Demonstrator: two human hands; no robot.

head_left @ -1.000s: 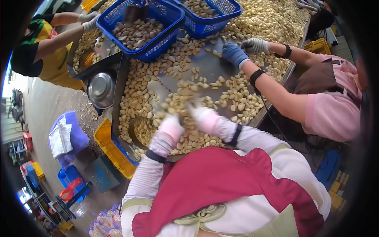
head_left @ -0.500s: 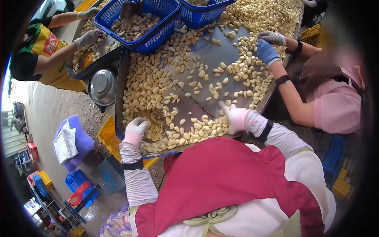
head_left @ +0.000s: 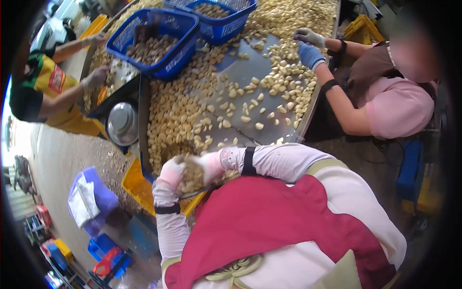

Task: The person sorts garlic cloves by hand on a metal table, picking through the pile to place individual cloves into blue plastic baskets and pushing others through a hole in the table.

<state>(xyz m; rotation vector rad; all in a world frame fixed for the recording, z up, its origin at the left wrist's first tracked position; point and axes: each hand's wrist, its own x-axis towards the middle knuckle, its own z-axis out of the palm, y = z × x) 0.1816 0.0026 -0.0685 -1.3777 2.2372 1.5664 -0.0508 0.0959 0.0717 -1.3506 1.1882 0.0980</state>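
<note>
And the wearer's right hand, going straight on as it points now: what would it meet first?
Probably the pale cloves bunched between right hand and left hand, though blur and unclear depth mean it might reach the left hand first.

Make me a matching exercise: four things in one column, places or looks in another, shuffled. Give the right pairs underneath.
Column one
1. Round metal bowl
2. Nearer blue basket
3. Purple bundle
4. Wearer's left hand and right hand

Column two
A. On the floor, a white cloth on top
B. Close together at the table's near left corner
C. Silver-coloured
D. Holds brownish pieces

Right pairs: 1-C, 2-D, 3-A, 4-B
</note>
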